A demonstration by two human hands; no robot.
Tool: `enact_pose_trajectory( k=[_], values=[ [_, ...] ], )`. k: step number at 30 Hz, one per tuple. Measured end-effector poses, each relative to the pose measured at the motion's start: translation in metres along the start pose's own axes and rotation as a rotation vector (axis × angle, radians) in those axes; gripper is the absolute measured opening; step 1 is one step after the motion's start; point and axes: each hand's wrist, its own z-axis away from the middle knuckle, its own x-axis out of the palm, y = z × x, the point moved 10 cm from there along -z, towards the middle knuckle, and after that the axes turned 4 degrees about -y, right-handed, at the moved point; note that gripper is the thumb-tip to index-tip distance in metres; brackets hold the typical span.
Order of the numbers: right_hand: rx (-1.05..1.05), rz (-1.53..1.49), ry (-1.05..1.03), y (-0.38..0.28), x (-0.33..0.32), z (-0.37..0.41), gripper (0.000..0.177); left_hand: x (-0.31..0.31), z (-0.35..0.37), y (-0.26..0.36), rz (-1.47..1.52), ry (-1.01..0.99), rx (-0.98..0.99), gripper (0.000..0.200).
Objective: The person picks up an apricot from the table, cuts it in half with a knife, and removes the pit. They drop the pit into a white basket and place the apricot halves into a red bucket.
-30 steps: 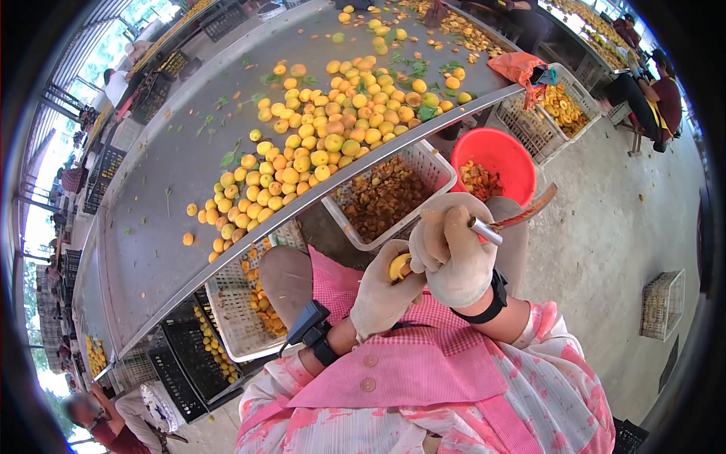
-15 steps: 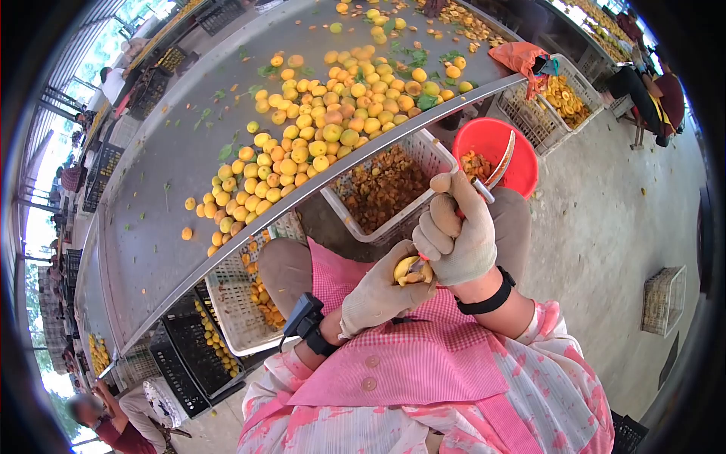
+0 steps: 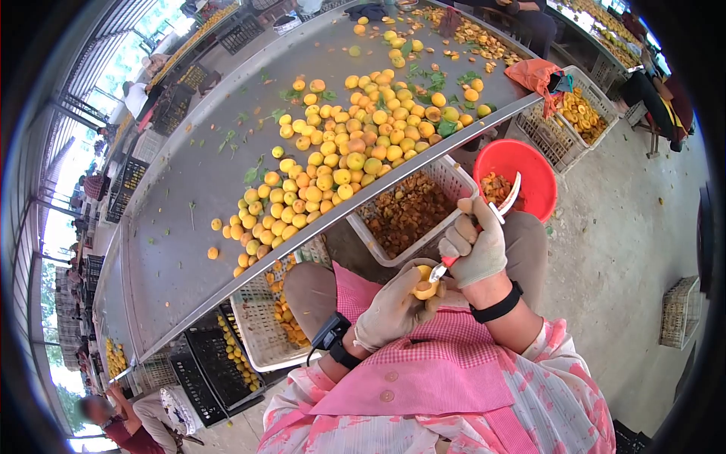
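My left hand (image 3: 393,309), in a pale glove, holds a yellow fruit (image 3: 426,284) with a hollow visible in its middle, low in front of the apron. In my gloved right hand (image 3: 478,246) is a tool with a red handle (image 3: 449,262). Its metal tip lies at the fruit's opening. A curved white piece (image 3: 511,195) and a metal rod stick out at the top of the same fist. Beyond both hands, many whole yellow-orange fruits (image 3: 325,170) are heaped on the metal table (image 3: 174,242).
Under the table edge stands a white crate of brown pieces (image 3: 454,193), beside a red bucket (image 3: 538,163). Another white crate (image 3: 249,325) and a black crate (image 3: 200,363) are at the left. Seated at the lower left is another person (image 3: 125,424).
The fruit and tool tip have separated slightly, showing more of the metal tip and the hollow. My right wrist has turned a little. The whole view has shifted, with the scene lower and further right.
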Motion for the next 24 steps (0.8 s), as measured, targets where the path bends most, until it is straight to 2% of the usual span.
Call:
enact_pose_trajectory(
  k=[1, 2, 4, 6, 8, 9, 10, 12, 13, 14, 16, 17, 20, 22, 24],
  values=[
    [-0.015, -0.013, -0.004, -0.004, -0.002, -0.002, 0.028, 0.007, -0.001, 0.007, 0.048, -0.098, 0.037, 0.029],
    [-0.024, -0.028, 0.009, -0.008, -0.007, -0.003, 0.029, 0.005, -0.002, 0.009, 0.042, -0.097, 0.033, 0.029],
    [-0.050, -0.026, 0.057, -0.019, -0.016, -0.001, 0.024, -0.006, -0.006, 0.015, 0.282, -0.012, 0.057, 0.029],
    [-0.050, -0.017, 0.100, -0.026, -0.025, 0.005, 0.025, -0.028, -0.017, 0.016, 0.271, 0.001, 0.064, 0.029],
    [-0.045, 0.011, 0.125, -0.031, -0.039, 0.012, 0.026, -0.048, -0.025, 0.051, -0.406, 0.064, 0.394, 0.032],
    [-0.036, 0.003, 0.085, -0.032, -0.043, 0.013, 0.026, -0.066, -0.036, 0.055, -0.218, 0.166, 0.395, 0.034],
    [-0.026, 0.006, 0.129, -0.033, -0.055, 0.016, 0.027, -0.076, -0.043, 0.058, -0.223, 0.165, 0.398, 0.034],
    [-0.051, 0.030, 0.168, -0.040, -0.066, 0.023, 0.027, -0.081, -0.045, 0.086, -0.817, 0.232, 0.626, 0.039],
    [-0.060, 0.027, 0.177, -0.043, -0.072, 0.025, 0.027, -0.109, -0.058, 0.083, -0.594, 0.374, 0.494, 0.037],
    [-0.062, 0.023, 0.171, -0.045, -0.075, 0.028, 0.027, -0.111, -0.066, 0.085, -0.600, 0.373, 0.498, 0.037],
    [-0.095, 0.059, 0.219, -0.054, -0.085, 0.035, 0.027, -0.110, -0.065, 0.102, -1.097, 0.611, 0.567, 0.036],
    [-0.107, 0.069, 0.277, -0.057, -0.092, 0.038, 0.027, -0.111, -0.068, 0.105, -1.199, 0.632, 0.650, 0.034],
    [-0.137, 0.102, 0.296, -0.065, -0.101, 0.043, 0.026, -0.119, -0.083, 0.101, -1.348, 0.653, 0.660, 0.034],
    [-0.142, 0.101, 0.284, -0.067, -0.108, 0.042, 0.026, -0.121, -0.087, 0.103, -1.346, 0.651, 0.639, 0.029],
    [-0.160, 0.122, 0.278, -0.071, -0.111, 0.041, 0.026, -0.138, -0.094, 0.098, -1.308, 0.693, 0.467, 0.030]
  ],
)
